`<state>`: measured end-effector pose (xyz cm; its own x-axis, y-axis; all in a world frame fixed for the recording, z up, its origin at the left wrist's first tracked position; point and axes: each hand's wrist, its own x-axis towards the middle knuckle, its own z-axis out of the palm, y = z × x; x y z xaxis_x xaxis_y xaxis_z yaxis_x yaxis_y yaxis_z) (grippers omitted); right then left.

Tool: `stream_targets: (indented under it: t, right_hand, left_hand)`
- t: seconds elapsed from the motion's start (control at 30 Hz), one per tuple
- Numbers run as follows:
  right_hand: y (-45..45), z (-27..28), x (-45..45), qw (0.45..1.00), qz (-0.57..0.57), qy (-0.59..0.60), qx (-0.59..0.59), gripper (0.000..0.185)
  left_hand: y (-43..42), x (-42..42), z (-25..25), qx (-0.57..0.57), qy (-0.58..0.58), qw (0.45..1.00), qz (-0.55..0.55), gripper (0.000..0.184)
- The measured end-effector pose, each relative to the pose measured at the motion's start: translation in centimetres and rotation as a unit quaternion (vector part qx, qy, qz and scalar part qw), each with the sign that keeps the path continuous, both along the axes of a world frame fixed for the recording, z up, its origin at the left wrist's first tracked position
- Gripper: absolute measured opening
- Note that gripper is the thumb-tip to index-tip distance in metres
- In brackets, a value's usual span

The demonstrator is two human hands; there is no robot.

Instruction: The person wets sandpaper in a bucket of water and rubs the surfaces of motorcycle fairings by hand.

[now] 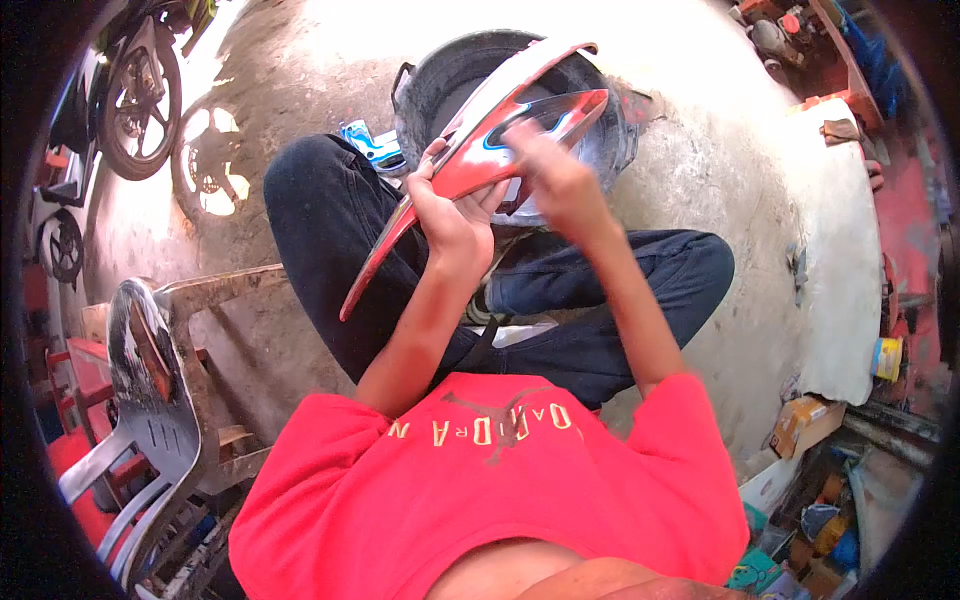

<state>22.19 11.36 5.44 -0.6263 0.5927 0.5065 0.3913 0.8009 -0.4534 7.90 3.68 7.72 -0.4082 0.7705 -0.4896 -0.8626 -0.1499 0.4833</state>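
A long curved red panel, which looks like a motorcycle body panel (470, 172), slants above my lap with its narrow tip toward my knee. My left hand (455, 220) holds it from below near the middle, fingers and thumb closed around its edges. My right hand (562, 180) is at the panel's upper face, blurred by motion. Its fingertips are smeared, so whether they hold anything is unclear. Beneath the panel's far end stands a dark round tub (425, 100), partly covered by the panel.
A blue and white packet (370, 146) lies beside the tub. Motorcycle wheels (142, 100) stand at the far left, with a worn chair (150, 370) nearer. On the right are a long pale panel (842, 260), a cardboard box (803, 425) and mixed clutter.
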Motion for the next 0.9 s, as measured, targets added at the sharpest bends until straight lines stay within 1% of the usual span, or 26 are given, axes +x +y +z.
stream_targets:
  t: [0.03,0.07,0.17,0.2,0.27,0.3,0.33,0.37,0.4,0.43,0.47,0.53,0.57,0.6,0.63,0.7,0.73,0.77,0.8,0.83,0.9]
  right_hand:
    - [-1.6,1.4,-1.0,0.998,0.057,-0.006,0.013,0.038]
    - [-1.7,1.6,-1.3,0.998,0.063,0.004,0.001,0.036]
    - [4.7,-1.7,1.6,0.997,-0.060,0.013,-0.047,0.035]
    - [5.4,-1.1,1.8,0.982,-0.129,0.048,-0.129,0.034]
    - [3.9,-1.5,1.4,0.997,-0.069,0.026,-0.009,0.034]
    - [2.5,-1.5,0.3,0.998,-0.034,0.018,0.052,0.034]
    - [0.0,0.1,-0.9,0.998,0.023,0.007,0.062,0.035]
    - [-1.8,1.6,-1.8,0.998,0.054,0.014,0.016,0.037]
    - [-0.3,0.7,-1.2,1.000,0.005,0.015,-0.007,0.036]
    - [2.4,-0.5,0.2,0.998,-0.046,0.013,-0.028,0.035]
    - [4.5,-1.6,1.3,0.994,-0.109,0.001,-0.018,0.033]
    - [3.9,-2.0,1.5,0.994,-0.106,-0.006,-0.039,0.034]
    - [4.3,-2.1,1.2,0.994,-0.101,-0.007,-0.045,0.034]
    - [2.1,-1.4,-0.2,0.998,-0.046,-0.016,0.048,0.036]
    - [-0.7,0.2,-1.5,0.999,0.025,-0.002,0.033,0.037]
    - [-3.0,2.6,-2.4,0.997,0.071,-0.015,0.027,0.036]
    - [-1.4,1.7,-1.8,0.998,0.045,-0.024,0.038,0.035]
    - [1.1,0.3,-0.5,0.998,0.018,-0.035,0.049,0.034]
    - [3.1,-0.8,0.7,0.998,-0.057,-0.016,-0.007,0.033]
    - [4.9,-2.0,1.5,0.992,-0.121,0.001,-0.022,0.032]
    - [4.9,-1.8,1.6,0.995,-0.096,0.000,-0.012,0.033]
  left_hand:
    - [0.1,0.0,-0.1,0.003,-0.004,1.000,-0.001,0.042]
    - [0.1,-0.2,-0.2,0.004,-0.006,1.000,-0.003,0.042]
    - [-0.2,-0.4,0.2,-0.004,-0.010,1.000,-0.004,0.041]
    - [-0.1,-0.3,0.2,-0.005,-0.010,1.000,-0.005,0.040]
    - [-0.1,0.0,0.6,-0.007,-0.016,1.000,0.000,0.039]
    - [0.1,0.2,0.4,0.011,-0.019,1.000,-0.001,0.039]
    - [0.1,0.3,-0.1,0.024,-0.020,1.000,-0.001,0.039]
    - [-0.1,-0.2,-0.5,0.034,-0.013,0.999,0.001,0.039]
    - [-0.2,-0.2,0.1,0.004,-0.009,1.000,-0.005,0.040]
    - [-0.4,-0.3,0.2,0.013,0.001,1.000,-0.017,0.040]
    - [-0.4,-0.2,0.4,0.010,0.004,1.000,-0.020,0.041]
    - [-0.6,0.2,0.4,0.009,-0.003,1.000,-0.017,0.041]
    - [-0.3,0.1,0.3,0.016,-0.010,1.000,-0.009,0.041]
    - [0.0,0.0,0.1,0.023,-0.017,1.000,0.003,0.041]
    - [0.0,-0.2,-0.8,0.038,-0.008,0.999,0.006,0.041]
    - [0.3,-0.7,-2.9,0.072,0.014,0.997,0.010,0.040]
    - [0.0,-0.4,-1.3,0.073,-0.036,0.997,0.015,0.039]
    - [-0.2,-0.2,0.0,0.058,-0.037,0.997,0.018,0.040]
    - [-0.2,-0.1,0.1,0.049,-0.032,0.998,0.017,0.040]
    - [-0.1,0.0,0.2,0.043,-0.029,0.998,0.017,0.039]
    - [-0.5,0.2,0.5,0.037,-0.032,0.999,0.019,0.039]
